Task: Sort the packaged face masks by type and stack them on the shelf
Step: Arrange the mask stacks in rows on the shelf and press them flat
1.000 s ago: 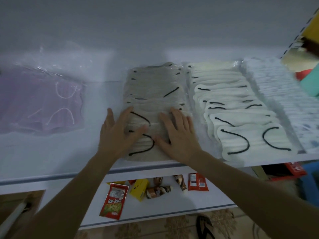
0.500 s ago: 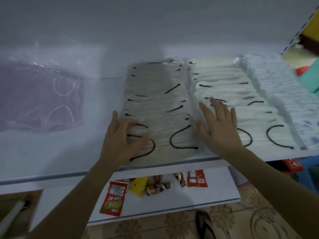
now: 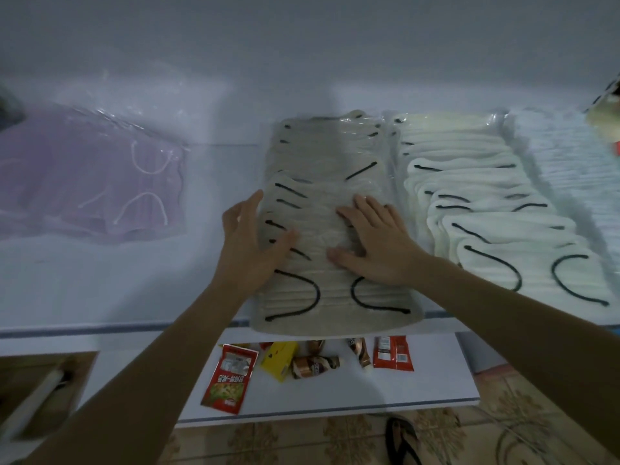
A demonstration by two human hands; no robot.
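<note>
Left side: your left hand lies against the left edge of the grey mask stack. Its fingers are straight and point to the back, and the thumb rests on top of the stack.
Right side: your right hand lies flat on top of the same stack, palm down, with the fingers a little spread. It pinches nothing.
Grey masks: the packets overlap in one row in the middle of the upper shelf, running from the back toward you. Black ear loops show through the plastic. The near end hangs a little over the front edge of the shelf.
Cream masks: the cream mask stack, also with black loops, lies just beside the grey one on its right.
Far right: a pale mask stack lies next to the cream one; its details are too blurred to tell.
Far left: the purple masks, with white loops and in clear plastic, lie well apart from the grey stack.
Lower shelf: on the lower shelf lie a red sachet, a yellow packet, some brown packets and a small red packet.
Floor: a dark sandal lies on the tiled floor.
Lower left: a brown box is blurred.
</note>
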